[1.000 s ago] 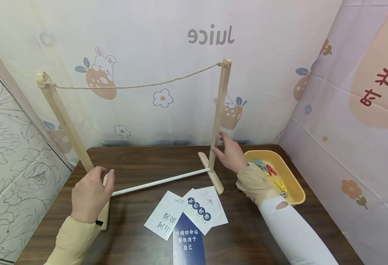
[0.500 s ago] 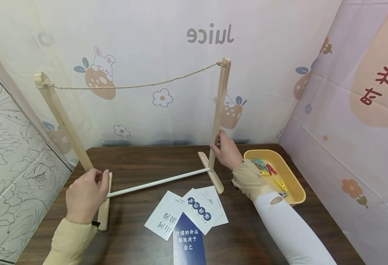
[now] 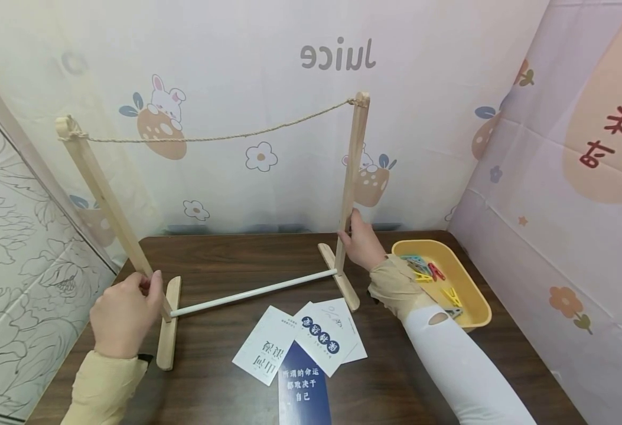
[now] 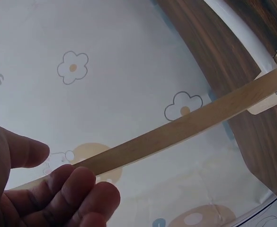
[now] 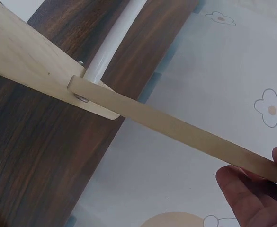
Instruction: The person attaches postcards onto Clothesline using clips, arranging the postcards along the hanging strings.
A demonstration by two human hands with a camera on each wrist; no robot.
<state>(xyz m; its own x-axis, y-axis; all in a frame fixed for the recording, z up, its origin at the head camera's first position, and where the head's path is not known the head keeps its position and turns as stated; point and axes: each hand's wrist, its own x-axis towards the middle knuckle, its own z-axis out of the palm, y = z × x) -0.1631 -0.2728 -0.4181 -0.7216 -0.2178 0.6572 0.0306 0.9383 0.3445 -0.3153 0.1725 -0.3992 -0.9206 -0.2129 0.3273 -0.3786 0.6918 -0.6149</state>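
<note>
A wooden stand has a left post [image 3: 106, 200] and a right post [image 3: 350, 183], with a twine line [image 3: 225, 138] sagging between their tops. A white rod [image 3: 252, 291] joins the feet. My left hand [image 3: 124, 316] is at the lower left post, its fingers loosely bent; in the left wrist view, a gap shows between thumb [image 4: 31, 152] and fingers, and the fingertips overlap the post. Whether they touch it is unclear. My right hand [image 3: 366, 242] holds the lower right post, thumb on one side and fingers [image 5: 240, 191] on the other.
Printed cards [image 3: 318, 339] and a blue card [image 3: 304, 386] lie overlapping on the dark wooden table [image 3: 209, 378] in front of the stand. At right, a yellow tray [image 3: 472, 304] contains several coloured clothespins [image 3: 435, 272]. A patterned curtain [image 3: 268, 53] hangs behind.
My left hand has moved left and slightly down along the left post, uncovering more of its foot. My right hand has shifted slightly left onto the right post. The stand looks unmoved.
</note>
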